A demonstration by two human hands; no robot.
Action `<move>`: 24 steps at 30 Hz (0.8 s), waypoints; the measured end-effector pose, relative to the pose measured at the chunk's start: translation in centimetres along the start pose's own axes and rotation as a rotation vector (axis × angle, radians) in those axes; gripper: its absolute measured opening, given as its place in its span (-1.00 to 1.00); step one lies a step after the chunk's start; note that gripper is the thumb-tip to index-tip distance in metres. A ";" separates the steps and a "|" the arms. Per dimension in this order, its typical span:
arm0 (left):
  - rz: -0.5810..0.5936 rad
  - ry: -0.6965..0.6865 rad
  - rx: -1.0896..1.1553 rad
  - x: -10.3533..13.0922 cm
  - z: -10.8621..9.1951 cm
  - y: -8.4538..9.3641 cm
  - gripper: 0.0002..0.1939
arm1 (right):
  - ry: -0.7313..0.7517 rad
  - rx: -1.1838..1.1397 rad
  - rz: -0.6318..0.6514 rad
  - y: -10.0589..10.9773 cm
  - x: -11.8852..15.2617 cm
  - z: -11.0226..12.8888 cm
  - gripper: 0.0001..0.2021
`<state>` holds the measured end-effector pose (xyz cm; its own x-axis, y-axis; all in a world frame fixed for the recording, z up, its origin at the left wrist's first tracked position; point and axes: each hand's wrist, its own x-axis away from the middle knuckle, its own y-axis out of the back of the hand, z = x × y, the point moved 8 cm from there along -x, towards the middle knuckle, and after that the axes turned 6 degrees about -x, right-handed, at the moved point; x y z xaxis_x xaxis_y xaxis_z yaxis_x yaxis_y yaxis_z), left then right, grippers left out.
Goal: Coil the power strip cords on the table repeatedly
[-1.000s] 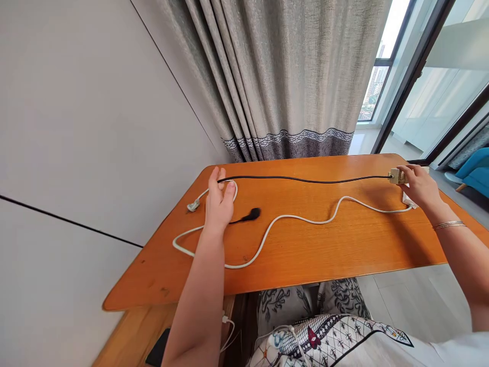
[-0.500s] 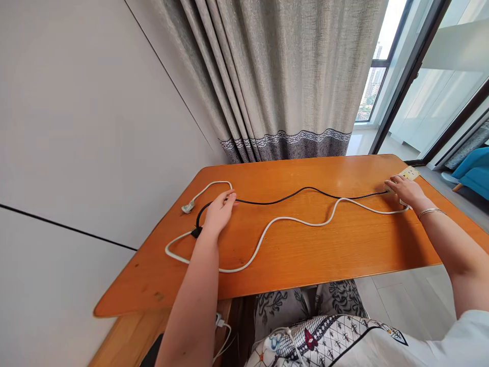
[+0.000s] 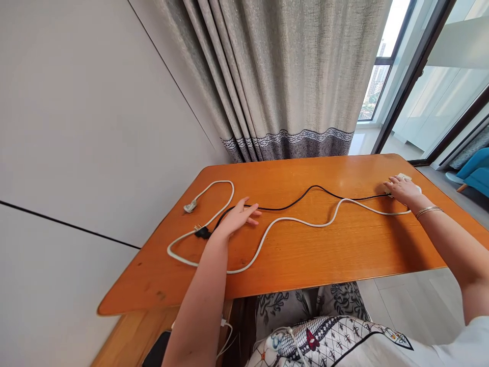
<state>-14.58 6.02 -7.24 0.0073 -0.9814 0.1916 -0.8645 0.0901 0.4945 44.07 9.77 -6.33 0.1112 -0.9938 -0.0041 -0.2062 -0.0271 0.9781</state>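
Spanning sideways between hands, black cord (image 3: 315,186) has plug (image 3: 203,233) nearer open left hand (image 3: 237,216), power strip (image 3: 404,176) under right hand (image 3: 404,191), grip unclear.

A black cable (image 3: 282,209) and a white cable (image 3: 294,219) are laid along the wooden desk (image 3: 298,260). The black cable is partly covered by the left hand (image 3: 237,218), its fingers spread, near a black plug (image 3: 202,232). A pale socket block (image 3: 404,177) is partly hidden by the right hand (image 3: 403,191).
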 end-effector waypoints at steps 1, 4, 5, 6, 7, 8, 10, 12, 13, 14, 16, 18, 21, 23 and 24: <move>0.023 -0.019 0.030 0.1 -0.4 -0.6 -0.24 | 0.013 -0.033 0.020 0.5 -0.2 0.8 -0.56; 0.060 -0.164 0.026 0.6 -2.4 -2.9 -0.19 | 0.182 -0.252 0.082 2.5 -0.5 6.1 -0.44; 0.070 -0.243 -0.016 0.9 -3.4 -3.9 -0.17 | 0.268 -0.342 0.084 3.5 -0.4 8.7 -0.35; 0.087 -0.329 -0.087 1.3 -4.5 -5.0 -0.13 | 0.356 -0.418 0.079 4.5 -0.3 11.4 -0.23; 0.104 -0.410 -0.192 1.8 -5.5 -6.3 -0.07 | 0.438 -0.470 0.084 5.3 0.0 14.2 -0.07; 0.125 -0.486 -0.332 2.2 -6.3 -7.7 0.02 | 0.508 -0.498 0.088 6.0 0.3 17.0 0.08; 0.155 -0.550 -0.621 2.6 -7.1 -10.2 0.20 | 0.637 -0.493 0.068 7.0 0.9 22.2 0.25; 0.163 -0.532 -0.828 2.2 -7.0 -11.8 0.21 | 0.738 -0.441 0.040 7.4 1.4 26.6 0.31; 0.156 -0.510 -0.886 1.8 -6.8 -12.3 0.15 | 0.769 -0.408 0.019 7.5 1.4 28.3 0.33; 0.144 -0.495 -0.922 1.4 -6.7 -12.5 0.06 | 0.789 -0.377 0.000 7.5 1.3 29.6 0.35; 0.115 -0.502 -0.962 0.8 -6.7 -12.7 -0.17 | 0.780 -0.323 -0.026 7.3 0.8 31.3 0.38; 0.101 -0.554 -0.995 0.9 -6.8 -12.8 -0.48 | 0.734 -0.289 -0.004 6.9 0.1 31.9 0.32; 0.100 -0.603 -1.027 1.5 -7.1 -12.6 -0.76 | 0.719 -0.272 0.099 6.4 0.0 32.2 -0.14; 0.069 -0.617 -0.992 1.9 -7.5 -11.8 -0.74 | 0.715 -0.287 0.132 6.8 0.6 32.2 -0.56; 0.041 -0.635 -0.948 2.1 -7.9 -11.2 -0.73 | 0.696 -0.292 0.129 7.2 0.8 32.0 -0.69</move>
<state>-0.89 4.24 -5.70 -0.5009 -0.8588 -0.1075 -0.1287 -0.0489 0.9905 11.52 5.32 -5.92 0.7101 -0.6875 0.1516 -0.0049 0.2106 0.9776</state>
